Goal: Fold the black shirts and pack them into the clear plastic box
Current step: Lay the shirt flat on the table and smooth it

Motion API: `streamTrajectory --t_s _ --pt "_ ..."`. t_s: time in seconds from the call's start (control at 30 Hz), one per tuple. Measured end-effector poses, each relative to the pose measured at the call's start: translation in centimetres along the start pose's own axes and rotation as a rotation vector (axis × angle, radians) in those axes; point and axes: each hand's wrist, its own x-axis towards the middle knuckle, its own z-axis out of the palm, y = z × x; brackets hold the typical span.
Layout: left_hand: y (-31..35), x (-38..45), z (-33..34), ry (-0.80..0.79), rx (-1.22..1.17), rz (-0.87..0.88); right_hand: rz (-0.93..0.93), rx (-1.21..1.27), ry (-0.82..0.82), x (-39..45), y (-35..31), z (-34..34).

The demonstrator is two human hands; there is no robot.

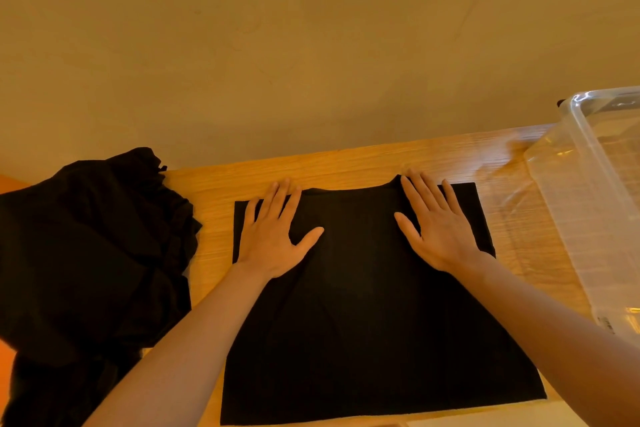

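While my left hand (273, 236) and right hand (436, 229) press flat, fingers spread, on the black shirt (363, 305), its far edge at my fingertips, the clear plastic box (588, 204) sits right of my right hand, bare desk (214, 218) left of my left hand before the shirt pile (86, 253).

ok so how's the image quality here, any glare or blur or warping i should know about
Head view: warm, dim yellow light; the flat shirt and the pile read as near-solid black, folds barely visible. Glare streaks the clear box and the table beside it. Wide-angle warping bends the table edge and stretches the forearms. Left hand and right hand look sharp.
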Motion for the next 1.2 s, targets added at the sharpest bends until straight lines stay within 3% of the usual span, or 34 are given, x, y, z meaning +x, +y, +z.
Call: streamTrajectory --t_s 0.13,0.3,0.37,0.47,0.57,0.63,0.73,1.0,1.1,1.2 --pt "-2.1 -0.2 -0.3 0.036 -0.078 -0.039 -0.027 -0.007 -0.038 0.0 0.9 -0.1" --pt "-4.9 -0.9 -0.3 -0.059 -0.01 -0.04 -0.02 -0.03 -0.068 0.4 2.2 -0.4" --pt "-4.8 -0.9 -0.3 -0.025 -0.007 -0.076 -0.015 -0.021 -0.062 0.6 2.2 -0.4" --pt "-3.2 -1.8 -0.8 0.116 -0.024 -0.087 0.002 0.002 0.016 -0.2 0.9 -1.2" --pt "0.6 -4.6 -1.0 0.185 -0.042 0.085 -0.055 0.058 0.076 -3.0 -2.0 -2.0" --pt "3.2 -7.4 0.1 0.141 -0.06 0.189 -0.098 0.06 0.051 -5.6 -3.5 -1.4" --pt "3.5 -10.9 2.5 0.056 -0.042 0.113 -0.009 0.044 -0.002 -9.2 -2.6 0.4" --pt "0.7 -13.2 3.5 0.073 0.025 -0.063 0.171 0.042 0.012 -12.8 2.0 1.0" --pt "2.8 -14.3 2.8 0.119 0.006 -0.089 0.142 0.05 0.057 -13.7 -0.1 0.4" --pt "6.7 -16.7 3.1 0.104 -0.037 0.035 -0.006 0.064 0.074 -16.2 -3.9 0.9"
